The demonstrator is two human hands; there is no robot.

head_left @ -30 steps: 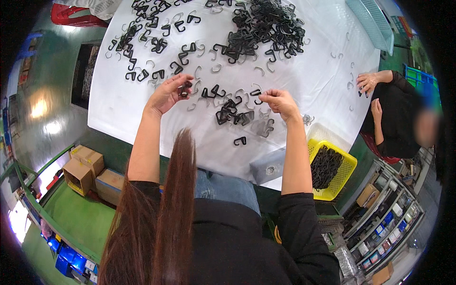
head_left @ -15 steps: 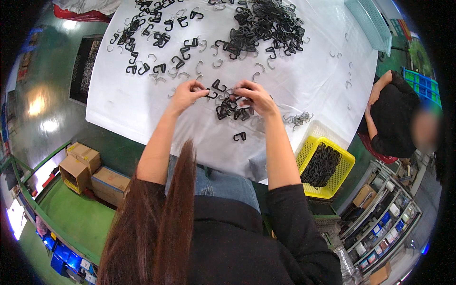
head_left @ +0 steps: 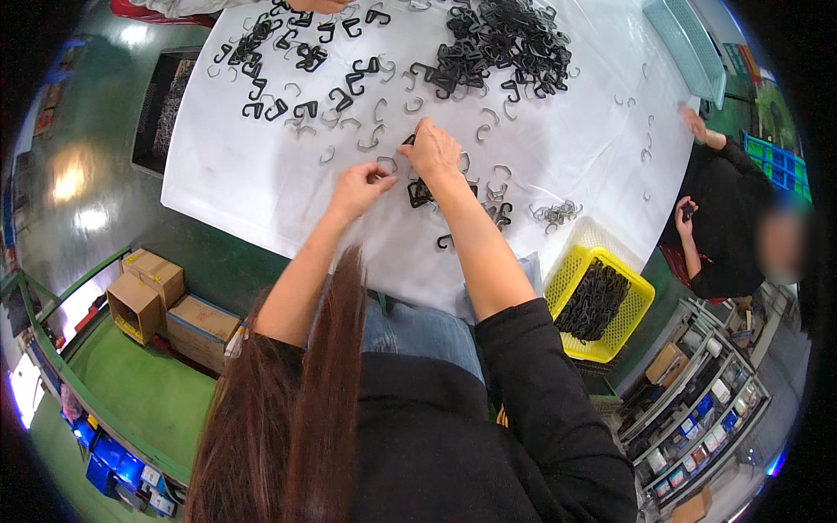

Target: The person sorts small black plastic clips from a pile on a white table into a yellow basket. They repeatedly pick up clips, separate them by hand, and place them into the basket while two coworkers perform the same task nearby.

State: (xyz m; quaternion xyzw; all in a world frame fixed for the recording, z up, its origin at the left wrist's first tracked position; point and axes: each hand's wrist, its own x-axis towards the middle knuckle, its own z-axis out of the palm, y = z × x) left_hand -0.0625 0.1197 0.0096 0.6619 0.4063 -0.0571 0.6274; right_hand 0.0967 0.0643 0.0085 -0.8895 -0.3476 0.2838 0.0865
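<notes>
My left hand (head_left: 359, 190) pinches a thin grey C-shaped ring (head_left: 388, 164) between thumb and forefinger above the white table. Close by on the right, my right hand (head_left: 433, 155) is closed on a black hook-shaped clip (head_left: 408, 140), which shows only in part past the fingers. Beneath my right wrist and forearm lies a small heap of black clips (head_left: 420, 193), partly hidden. A single black clip (head_left: 445, 241) sits nearer to me. Loose grey rings (head_left: 370, 138) are scattered just beyond both hands.
A large pile of black clips (head_left: 501, 48) covers the far middle of the white table (head_left: 235, 192). At the right edge stands a yellow basket (head_left: 641, 301) full of black pieces. A co-worker (head_left: 728, 218) sits at the right; another person's hand (head_left: 321, 4) reaches in at the top.
My right hand has moved left and away from me, off the small heap. My left hand has shifted slightly nearer me; the black clip at its fingertips is replaced by a grey ring.
</notes>
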